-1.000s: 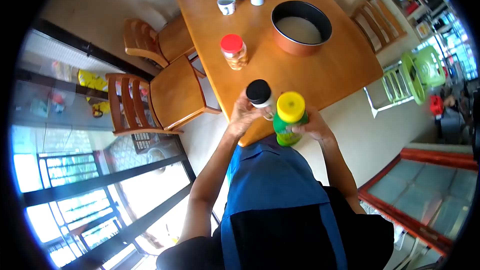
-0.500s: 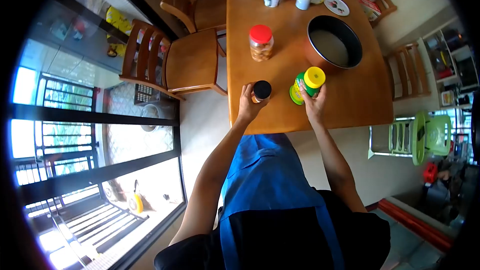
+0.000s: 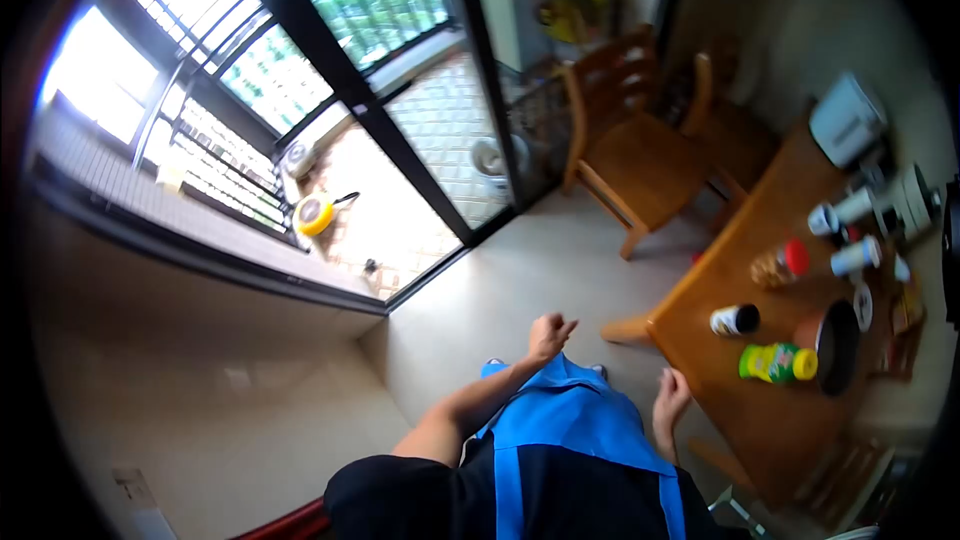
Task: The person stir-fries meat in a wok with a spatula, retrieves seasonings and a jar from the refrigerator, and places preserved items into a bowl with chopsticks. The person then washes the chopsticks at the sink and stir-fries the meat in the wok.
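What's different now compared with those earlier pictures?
The left hand has let go of the black-capped jar, and the right hand of the green bottle; both are now on the table. The hands have drawn back off it, with nothing visible in them. The view has swung left, toward the glass doors. The red-lidded jar and pot are still on the table.
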Action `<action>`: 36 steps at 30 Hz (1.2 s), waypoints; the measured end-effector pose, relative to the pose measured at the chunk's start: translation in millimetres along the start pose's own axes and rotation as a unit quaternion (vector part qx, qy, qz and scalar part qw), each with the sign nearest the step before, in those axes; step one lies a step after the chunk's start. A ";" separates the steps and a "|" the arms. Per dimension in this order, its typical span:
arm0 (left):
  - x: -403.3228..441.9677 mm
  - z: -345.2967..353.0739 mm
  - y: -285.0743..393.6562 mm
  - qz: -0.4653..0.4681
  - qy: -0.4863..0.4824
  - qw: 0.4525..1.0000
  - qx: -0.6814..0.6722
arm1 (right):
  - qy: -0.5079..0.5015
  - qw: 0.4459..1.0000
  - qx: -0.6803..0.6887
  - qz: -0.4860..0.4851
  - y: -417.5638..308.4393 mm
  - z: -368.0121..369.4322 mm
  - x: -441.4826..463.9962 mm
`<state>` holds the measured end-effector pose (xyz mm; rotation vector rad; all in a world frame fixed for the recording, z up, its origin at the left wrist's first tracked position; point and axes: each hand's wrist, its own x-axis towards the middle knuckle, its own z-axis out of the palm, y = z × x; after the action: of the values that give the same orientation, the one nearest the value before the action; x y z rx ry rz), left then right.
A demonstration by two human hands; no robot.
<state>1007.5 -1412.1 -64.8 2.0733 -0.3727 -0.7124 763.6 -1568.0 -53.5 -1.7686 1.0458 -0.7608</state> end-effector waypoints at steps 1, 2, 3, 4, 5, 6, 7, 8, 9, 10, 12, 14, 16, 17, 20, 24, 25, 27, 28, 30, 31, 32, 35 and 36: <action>-10.7 -23.2 -24.5 -0.086 -0.011 0.992 -0.088 | -0.063 0.997 0.018 -0.031 -32.0 41.6 17.7; -23.0 -46.9 -52.3 -0.092 0.021 0.988 -0.121 | -0.130 0.988 0.063 -0.062 -54.0 86.2 34.6; -36.5 -69.9 -83.1 -0.098 0.051 0.982 -0.153 | -0.140 0.975 0.016 -0.171 -66.9 135.7 53.8; -48.9 -89.0 -117.9 -0.105 0.094 0.975 -0.173 | -0.209 0.966 0.010 -0.154 -126.1 175.5 66.3; -59.6 -103.0 -152.8 -0.112 0.137 0.965 -0.194 | -0.245 0.952 0.076 -0.168 -153.0 223.6 83.5; -70.5 -118.3 -186.7 -0.146 0.177 0.955 -0.188 | -0.278 0.928 0.065 -0.241 -192.4 264.6 98.5; -83.0 -133.7 -211.2 -0.182 0.218 0.942 -0.181 | -0.332 0.902 0.139 -0.239 -225.1 306.8 114.6; -99.6 -148.8 -226.3 -0.205 0.255 0.923 -0.201 | -0.339 0.878 0.130 -0.310 -256.5 343.9 133.1; -117.7 -160.1 -239.0 -0.232 0.292 0.901 -0.223 | -0.353 0.870 0.144 -0.314 -273.2 390.5 161.3; -139.8 -167.9 -244.5 -0.247 0.307 0.888 -0.236 | -0.370 0.860 0.157 -0.315 -282.5 436.3 183.9; -177.9 -185.0 -249.9 -0.296 0.402 0.803 -0.326 | -0.385 0.900 0.124 -0.163 -343.6 478.2 200.9; -218.8 -186.1 -269.9 -0.327 0.446 0.748 -0.367 | -0.342 0.932 0.050 -0.107 -378.3 524.9 223.7; -256.3 -173.6 -284.2 -0.372 0.499 0.666 -0.412 | -0.360 0.932 0.029 -0.025 -399.7 568.3 248.6; -275.9 -162.7 -287.8 -0.399 0.524 0.620 -0.427 | -0.362 0.929 0.078 0.006 -402.6 585.0 255.3; -322.2 -105.9 -288.2 -0.433 0.598 0.488 -0.465 | -0.307 0.939 0.039 -0.150 -355.4 672.5 336.1; -344.2 -31.9 -263.8 -0.486 0.603 0.311 -0.551 | -0.114 0.918 -0.182 -0.332 -365.4 654.6 319.2; -346.2 -20.9 -258.0 -0.500 0.588 0.294 -0.564 | -0.115 0.917 -0.165 -0.344 -355.7 661.7 331.2; -341.7 -6.2 -239.6 -0.497 0.597 0.255 -0.576 | -0.114 0.927 -0.117 -0.338 -352.1 665.1 336.1; -339.7 3.7 -230.0 -0.497 0.598 0.233 -0.584 | -0.101 0.925 -0.163 -0.327 -361.3 651.4 318.0; -330.5 21.0 -233.1 -0.480 0.614 0.220 -0.587 | -0.087 0.917 -0.191 -0.339 -366.0 642.8 305.5; -327.4 25.3 -237.5 -0.460 0.632 0.214 -0.586 | -0.072 0.873 -0.309 -0.370 -321.3 703.8 392.8; -322.1 21.8 -242.5 -0.450 0.642 0.218 -0.581 | -0.021 0.733 -0.351 -0.582 -291.3 738.1 430.5; -301.9 -10.4 -230.1 -0.446 0.667 0.220 -0.554 | -0.108 0.892 -0.153 -0.411 -290.1 773.5 419.9; -296.3 -20.6 -229.5 -0.437 0.676 0.236 -0.544 | -0.139 0.918 -0.136 -0.347 -289.2 792.8 421.1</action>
<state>785.4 -1119.7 -142.7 0.5145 1.8709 0.5281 1706.5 -1566.6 -74.3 -2.4490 0.3192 -0.7662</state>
